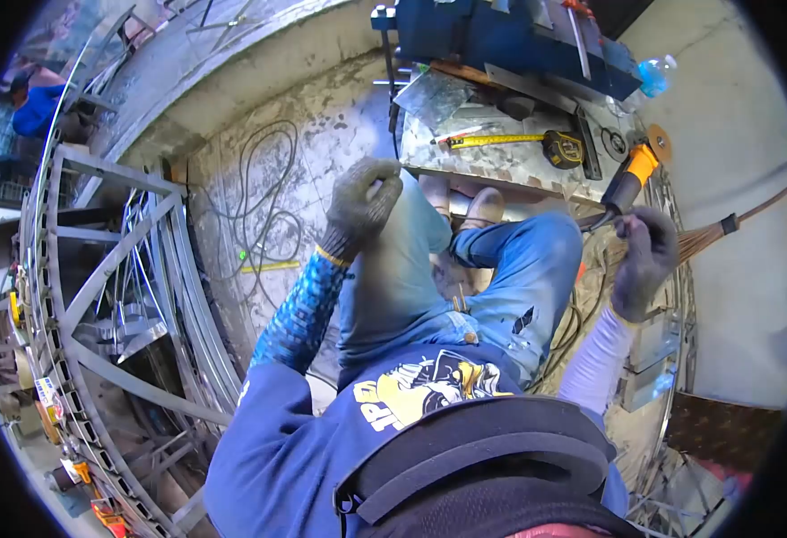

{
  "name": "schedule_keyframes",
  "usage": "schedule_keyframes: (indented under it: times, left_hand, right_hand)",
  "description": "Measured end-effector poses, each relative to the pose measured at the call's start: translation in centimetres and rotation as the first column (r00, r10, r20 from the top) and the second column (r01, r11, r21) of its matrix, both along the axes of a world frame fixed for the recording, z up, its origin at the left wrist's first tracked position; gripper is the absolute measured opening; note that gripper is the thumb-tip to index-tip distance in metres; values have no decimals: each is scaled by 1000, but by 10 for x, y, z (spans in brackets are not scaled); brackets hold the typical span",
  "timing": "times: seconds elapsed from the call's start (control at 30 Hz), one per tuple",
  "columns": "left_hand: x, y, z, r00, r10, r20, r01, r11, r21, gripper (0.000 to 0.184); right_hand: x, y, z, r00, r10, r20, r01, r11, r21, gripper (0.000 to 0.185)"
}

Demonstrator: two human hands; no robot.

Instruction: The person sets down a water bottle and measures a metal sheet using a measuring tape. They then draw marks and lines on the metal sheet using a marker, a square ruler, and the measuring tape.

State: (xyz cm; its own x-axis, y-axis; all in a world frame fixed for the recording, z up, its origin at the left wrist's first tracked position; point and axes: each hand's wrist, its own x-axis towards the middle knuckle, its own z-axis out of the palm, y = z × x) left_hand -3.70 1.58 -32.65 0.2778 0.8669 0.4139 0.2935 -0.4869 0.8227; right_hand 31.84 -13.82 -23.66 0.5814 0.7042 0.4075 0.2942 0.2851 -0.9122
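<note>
Top-down view: seated person w/ 2 gloved hands before a low bench (419, 154). Poss. trouble: orange-and-black power tool (634, 177), prob. a grinder, is at the bench's R edge, just beyond the R hand (643, 264); a careless bump might tip it, & if it were powered, loose glove fabric might catch on a spinning part. Can't tell if it's on. Tape measure (564, 150) lies on the bench, yellow blade (497, 141) drawn out toward the L; a knock might shift it or make it snap back. Looped cord (268, 215) on the floor, L of the legs, might snag a foot.

Pose: L hand (362, 211), in patterned sleeve, is raised near the L knee, forearm angled fwd, fingers curled in. R hand is out past the R knee, forearm angled fwd & outward, fingers bent, thumb near fingertips. Can't tell if either hand is fully closed or pinching anything small.
</note>
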Motion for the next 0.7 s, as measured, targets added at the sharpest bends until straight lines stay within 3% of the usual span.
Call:
schedule_keyframes:
  times: [0.03,0.07,0.1,0.13,0.17,0.2,0.3,0.37,0.43,0.57,0.7]
  left_hand:
    - [-5,-7,29,998,-54,-38,57,993,101,18]
    - [-9,-17,69,994,-98,-54,107,975,195,17]
    - [-16,-26,91,993,-116,35,103,961,257,20]
    - [-24,-57,127,990,-68,122,51,988,144,21]
    - [-34,-79,151,975,-73,208,45,989,138,21]
    - [-41,-96,173,945,-153,289,82,967,241,21]
    - [-58,-131,219,800,-460,385,213,818,534,20]
    - [-60,-147,237,708,-592,385,264,728,633,19]
    - [-61,-157,248,638,-676,369,298,658,691,19]
    - [-64,-163,258,585,-725,364,351,631,692,18]
    - [-68,-154,256,541,-734,412,378,649,660,17]
  right_hand:
    - [-15,-12,26,1000,18,21,-20,996,86,9]
    - [-29,-22,55,987,2,158,-28,986,166,8]
    - [-38,-32,87,943,18,333,-92,974,208,7]
    - [-50,-39,111,906,117,407,-267,904,334,6]
    - [-45,-51,129,804,312,506,-520,782,345,15]
    - [-40,-55,154,565,487,666,-783,571,247,25]
    - [-79,-90,200,426,474,770,-834,536,132,21]
    - [-102,-105,231,547,631,550,-692,710,-128,19]
    - [-122,-120,255,704,661,262,-523,731,-439,20]
    - [-121,-117,235,537,707,460,-631,699,-337,19]
    - [-110,-99,207,466,698,544,-701,666,-254,18]
